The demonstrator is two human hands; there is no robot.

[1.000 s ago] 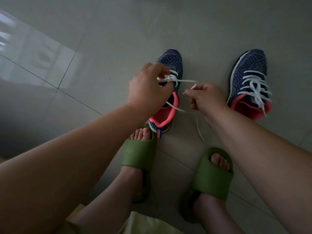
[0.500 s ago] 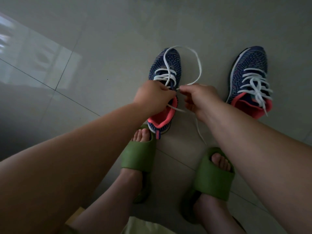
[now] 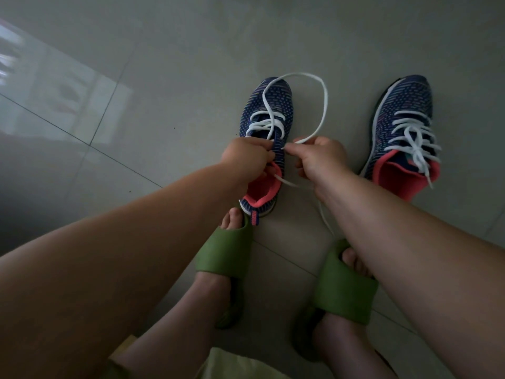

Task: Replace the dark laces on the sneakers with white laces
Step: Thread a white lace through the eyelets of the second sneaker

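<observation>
A second ago your left hand sat high over the near sneaker's laced rows; it has since dropped back to the tongue, fingers pinched at the eyelets. Your right hand has closed in until its fingertips almost meet the left's. The white lace, earlier drawn taut and short between your hands, now arcs in a wide loop past the toe, its end in your right grip.
</observation>
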